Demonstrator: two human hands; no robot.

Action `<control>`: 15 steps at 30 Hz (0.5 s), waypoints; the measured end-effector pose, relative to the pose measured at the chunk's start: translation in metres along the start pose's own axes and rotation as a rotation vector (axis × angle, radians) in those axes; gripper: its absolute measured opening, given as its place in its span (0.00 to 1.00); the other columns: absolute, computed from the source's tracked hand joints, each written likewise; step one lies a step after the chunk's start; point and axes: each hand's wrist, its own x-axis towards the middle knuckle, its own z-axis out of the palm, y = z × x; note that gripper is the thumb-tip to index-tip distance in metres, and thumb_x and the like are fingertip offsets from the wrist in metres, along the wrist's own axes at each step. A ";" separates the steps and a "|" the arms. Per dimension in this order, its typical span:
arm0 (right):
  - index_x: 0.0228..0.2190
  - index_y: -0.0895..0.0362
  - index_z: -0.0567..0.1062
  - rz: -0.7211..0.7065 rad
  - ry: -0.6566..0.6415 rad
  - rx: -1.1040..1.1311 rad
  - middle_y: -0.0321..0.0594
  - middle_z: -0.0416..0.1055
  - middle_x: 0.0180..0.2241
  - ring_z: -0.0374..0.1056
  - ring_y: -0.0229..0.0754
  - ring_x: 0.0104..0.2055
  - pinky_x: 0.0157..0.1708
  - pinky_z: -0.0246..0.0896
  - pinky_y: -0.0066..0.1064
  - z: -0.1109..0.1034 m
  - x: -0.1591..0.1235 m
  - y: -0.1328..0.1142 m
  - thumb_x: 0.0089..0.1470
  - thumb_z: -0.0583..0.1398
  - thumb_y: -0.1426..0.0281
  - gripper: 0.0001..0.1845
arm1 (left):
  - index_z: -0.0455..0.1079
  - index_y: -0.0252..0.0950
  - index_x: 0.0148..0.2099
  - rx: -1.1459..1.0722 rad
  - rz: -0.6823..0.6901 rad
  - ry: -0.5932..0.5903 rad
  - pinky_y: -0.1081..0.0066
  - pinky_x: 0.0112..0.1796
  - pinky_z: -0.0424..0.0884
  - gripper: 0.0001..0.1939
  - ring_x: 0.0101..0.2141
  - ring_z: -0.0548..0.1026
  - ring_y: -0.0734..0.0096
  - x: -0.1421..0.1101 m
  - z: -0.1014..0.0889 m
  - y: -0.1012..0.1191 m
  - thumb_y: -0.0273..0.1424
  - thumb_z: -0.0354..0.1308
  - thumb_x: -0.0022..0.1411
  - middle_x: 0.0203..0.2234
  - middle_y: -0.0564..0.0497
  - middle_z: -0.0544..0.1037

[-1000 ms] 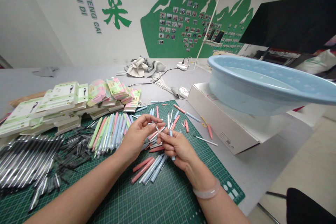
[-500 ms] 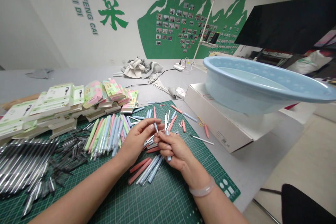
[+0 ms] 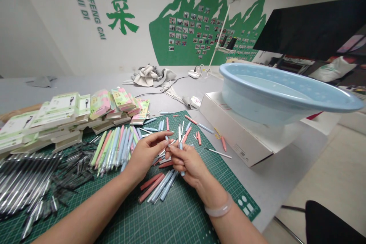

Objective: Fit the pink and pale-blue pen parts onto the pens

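Note:
My left hand [image 3: 147,152] and my right hand [image 3: 185,162] meet above a green cutting mat [image 3: 177,217]. The right hand's fingers are wrapped round a light blue pen barrel [image 3: 181,145], which sticks out above and below the fist. The left hand pinches a small blue pen part [image 3: 166,138] at its fingertips, close to the top of that barrel. Loose pink and blue pen barrels [image 3: 160,185] lie on the mat just below both hands. A row of pastel pens [image 3: 114,146] lies to the left of the left hand.
Stacked retail packs [image 3: 65,112] stand at the back left, and dark refills in clear sleeves [image 3: 25,181] lie at the far left. A pale blue basin [image 3: 274,91] rests on a white box [image 3: 243,133] to the right. Cloth, a cable and a power strip lie farther back.
The left hand's fingertips have closed in on the top of the barrel held by the right hand. Both hands have drifted slightly left in the picture as the head turned.

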 end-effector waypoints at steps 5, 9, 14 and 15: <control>0.30 0.62 0.73 0.017 0.005 -0.055 0.39 0.71 0.25 0.43 0.22 0.15 0.13 0.30 0.18 0.000 0.001 0.005 0.46 0.65 0.63 0.15 | 0.75 0.40 0.45 -0.031 -0.068 -0.022 0.71 0.42 0.66 0.14 0.40 0.74 0.67 0.000 -0.004 -0.001 0.34 0.61 0.54 0.39 0.49 0.79; 0.32 0.61 0.74 0.029 0.012 -0.113 0.39 0.72 0.25 0.43 0.23 0.14 0.13 0.30 0.19 0.003 0.000 0.009 0.46 0.64 0.63 0.15 | 0.73 0.39 0.46 -0.100 -0.121 -0.003 0.73 0.37 0.68 0.17 0.35 0.74 0.68 0.003 -0.011 -0.005 0.34 0.63 0.52 0.35 0.50 0.78; 0.32 0.59 0.73 0.011 0.061 -0.329 0.34 0.71 0.22 0.48 0.27 0.14 0.14 0.40 0.21 0.010 -0.002 0.015 0.47 0.62 0.66 0.10 | 0.68 0.38 0.47 -0.206 -0.112 0.059 0.74 0.33 0.69 0.22 0.33 0.75 0.70 0.008 -0.019 -0.009 0.34 0.65 0.49 0.30 0.52 0.76; 0.31 0.58 0.74 -0.013 0.059 -0.387 0.34 0.71 0.21 0.52 0.28 0.15 0.16 0.45 0.21 0.012 -0.002 0.016 0.47 0.62 0.68 0.08 | 0.67 0.38 0.45 -0.198 -0.115 0.064 0.74 0.33 0.69 0.21 0.32 0.75 0.70 0.009 -0.020 -0.009 0.34 0.65 0.49 0.30 0.52 0.76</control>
